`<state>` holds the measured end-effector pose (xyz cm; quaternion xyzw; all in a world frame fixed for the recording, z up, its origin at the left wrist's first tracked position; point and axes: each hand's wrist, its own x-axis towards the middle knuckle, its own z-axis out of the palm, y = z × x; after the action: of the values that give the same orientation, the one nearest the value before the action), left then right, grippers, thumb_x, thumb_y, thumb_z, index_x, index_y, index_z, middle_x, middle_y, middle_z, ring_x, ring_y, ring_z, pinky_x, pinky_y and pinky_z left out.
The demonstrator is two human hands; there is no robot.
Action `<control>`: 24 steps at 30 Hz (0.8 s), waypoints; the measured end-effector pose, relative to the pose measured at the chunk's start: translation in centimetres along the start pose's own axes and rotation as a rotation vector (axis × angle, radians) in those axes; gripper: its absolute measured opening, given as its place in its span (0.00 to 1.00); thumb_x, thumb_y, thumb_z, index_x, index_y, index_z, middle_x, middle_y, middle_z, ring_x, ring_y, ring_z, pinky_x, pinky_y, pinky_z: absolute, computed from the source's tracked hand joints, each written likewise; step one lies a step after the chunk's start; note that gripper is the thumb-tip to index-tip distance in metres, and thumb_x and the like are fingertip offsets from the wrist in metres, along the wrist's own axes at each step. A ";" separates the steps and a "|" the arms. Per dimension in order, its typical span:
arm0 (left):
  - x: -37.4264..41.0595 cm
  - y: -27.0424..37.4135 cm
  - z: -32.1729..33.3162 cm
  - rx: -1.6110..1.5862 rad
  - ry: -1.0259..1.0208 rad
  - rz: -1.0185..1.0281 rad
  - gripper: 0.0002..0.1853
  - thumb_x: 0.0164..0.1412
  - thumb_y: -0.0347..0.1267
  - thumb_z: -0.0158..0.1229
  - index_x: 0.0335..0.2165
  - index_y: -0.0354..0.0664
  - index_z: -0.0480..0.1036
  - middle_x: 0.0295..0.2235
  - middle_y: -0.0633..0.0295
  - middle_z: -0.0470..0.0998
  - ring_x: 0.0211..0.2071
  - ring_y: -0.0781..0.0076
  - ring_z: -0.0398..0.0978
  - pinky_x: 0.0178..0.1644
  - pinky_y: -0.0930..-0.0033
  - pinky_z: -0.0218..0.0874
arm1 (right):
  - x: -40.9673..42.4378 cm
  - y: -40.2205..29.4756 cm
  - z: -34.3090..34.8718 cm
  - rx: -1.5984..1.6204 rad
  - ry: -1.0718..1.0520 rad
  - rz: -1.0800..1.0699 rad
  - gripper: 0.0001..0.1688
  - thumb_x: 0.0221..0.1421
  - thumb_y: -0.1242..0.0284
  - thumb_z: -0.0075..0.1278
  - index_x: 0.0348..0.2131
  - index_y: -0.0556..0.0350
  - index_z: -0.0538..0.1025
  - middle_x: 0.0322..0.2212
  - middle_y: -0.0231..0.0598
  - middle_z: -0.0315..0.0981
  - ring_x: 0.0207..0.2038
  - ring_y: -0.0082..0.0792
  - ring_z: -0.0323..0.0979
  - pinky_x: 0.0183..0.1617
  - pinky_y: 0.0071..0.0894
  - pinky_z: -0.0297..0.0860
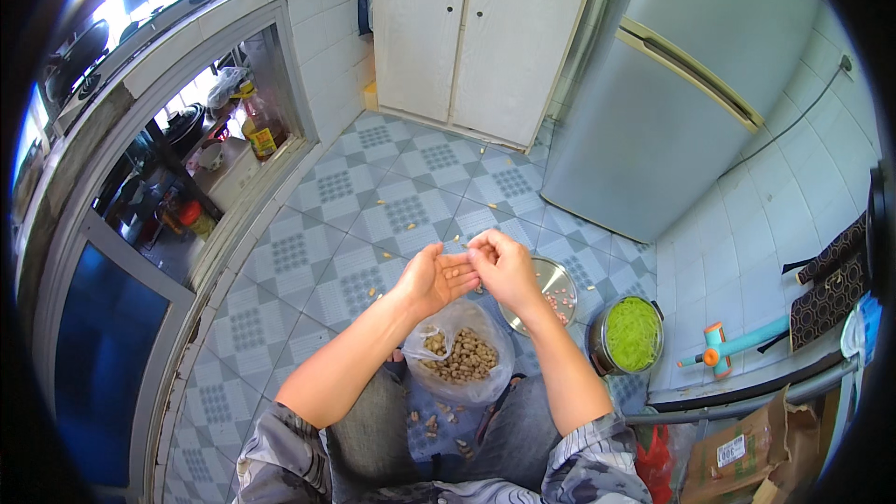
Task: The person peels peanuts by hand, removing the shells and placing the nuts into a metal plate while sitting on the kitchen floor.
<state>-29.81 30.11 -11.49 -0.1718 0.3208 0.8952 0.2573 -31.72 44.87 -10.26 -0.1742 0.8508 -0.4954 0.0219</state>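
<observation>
My left hand (437, 280) is turned palm up, and a few small peanut kernels (453, 271) seem to lie on its fingers. Over its fingertips is my right hand (498, 266), its fingers bent together; whether they pinch anything is hidden. Below the hands, a clear plastic bag (427, 381) full of unshelled peanuts (465, 357) stands on the floor between my knees. A round steel plate (514, 318) holding pink peanut kernels (560, 301) is partly covered by my right forearm. Empty-looking peanut shells (432, 423) are scattered on the tiles near my feet.
A metal pot (598, 343) of shredded green vegetable (633, 333) stands right of the plate. Beyond are a refrigerator (651, 133) and a white cabinet (420, 35). A cardboard box (735, 451) lies at lower right. A framed glass opening (126, 357) runs along the left.
</observation>
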 end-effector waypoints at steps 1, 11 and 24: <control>0.0 0.0 0.1 -0.014 -0.026 0.004 0.31 0.64 0.42 0.22 0.45 0.23 0.60 0.46 0.45 0.65 0.48 0.56 0.64 0.57 0.58 0.52 | -0.2 0.0 0.1 0.001 -0.023 -0.060 0.11 0.47 0.73 0.50 0.33 0.59 0.70 0.26 0.40 0.70 0.28 0.34 0.71 0.32 0.29 0.66; 1.1 -0.7 -2.3 -0.003 -0.174 -0.035 0.26 0.63 0.40 0.25 0.35 0.30 0.66 0.31 0.54 0.73 0.36 0.63 0.69 0.50 0.57 0.56 | -2.0 1.5 2.0 -0.298 -0.041 -0.453 0.11 0.45 0.80 0.46 0.34 0.59 0.68 0.29 0.43 0.64 0.32 0.50 0.67 0.32 0.41 0.66; -2.8 -1.4 0.9 0.665 0.150 0.097 0.22 0.57 0.40 0.43 0.47 0.41 0.65 0.50 0.53 0.62 0.55 0.59 0.52 0.58 0.58 0.40 | -0.7 14.9 -2.9 -0.545 0.010 -0.050 0.07 0.48 0.75 0.49 0.30 0.57 0.70 0.29 0.48 0.68 0.33 0.49 0.68 0.36 0.42 0.65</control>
<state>-26.92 30.66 -10.14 -0.1283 0.6209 0.7376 0.2321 -35.75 54.23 -21.58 -0.1921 0.9483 -0.2492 -0.0425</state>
